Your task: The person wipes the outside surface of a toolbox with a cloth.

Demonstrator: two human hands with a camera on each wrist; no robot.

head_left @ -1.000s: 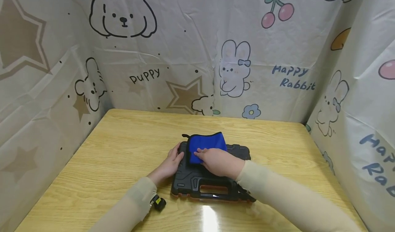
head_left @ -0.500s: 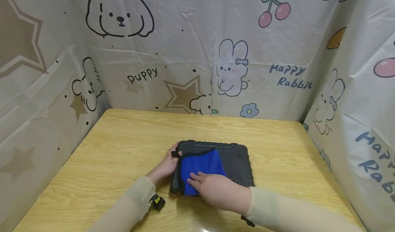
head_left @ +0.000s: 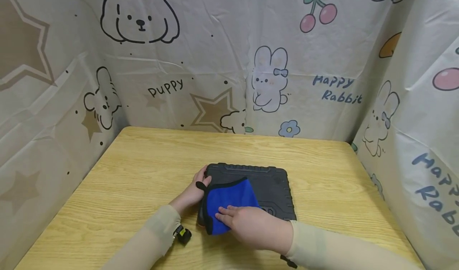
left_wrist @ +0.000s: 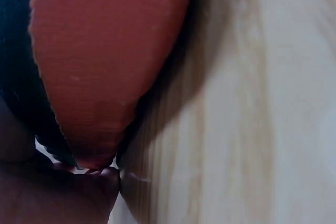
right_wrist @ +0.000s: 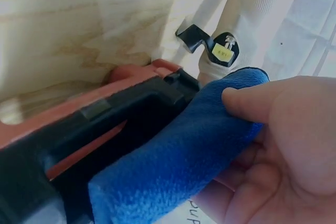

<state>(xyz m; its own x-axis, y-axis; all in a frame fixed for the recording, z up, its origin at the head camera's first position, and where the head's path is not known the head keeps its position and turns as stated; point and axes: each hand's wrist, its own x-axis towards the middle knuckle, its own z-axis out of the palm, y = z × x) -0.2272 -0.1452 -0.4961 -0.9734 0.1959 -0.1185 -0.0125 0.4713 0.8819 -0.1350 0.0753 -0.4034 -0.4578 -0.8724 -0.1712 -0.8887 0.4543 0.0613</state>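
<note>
A black plastic carrying case (head_left: 270, 186) with an orange-red lower half (left_wrist: 105, 56) lies flat on the table, its handle side toward the person. At its left edge my left hand (head_left: 193, 190) holds the case, thumb at the top corner and fingers along the side. A blue cloth (head_left: 231, 198) with black edging and a small black loop covers the case's front left part and hangs over the near edge. My right hand (head_left: 254, 226) pinches this cloth between thumb (right_wrist: 247, 103) and fingers. The case's handle (right_wrist: 115, 111) shows beside the cloth in the right wrist view.
The wood-grain table (head_left: 154, 154) extends around the case. Patterned cloth walls (head_left: 201, 62) enclose it at the back and both sides. A black wrist camera (head_left: 183, 235) sits at the left sleeve cuff.
My right hand has drawn the blue cloth from the case's upper middle toward the person and slightly left, over the handle edge. The left hand stays at the case's left edge.
</note>
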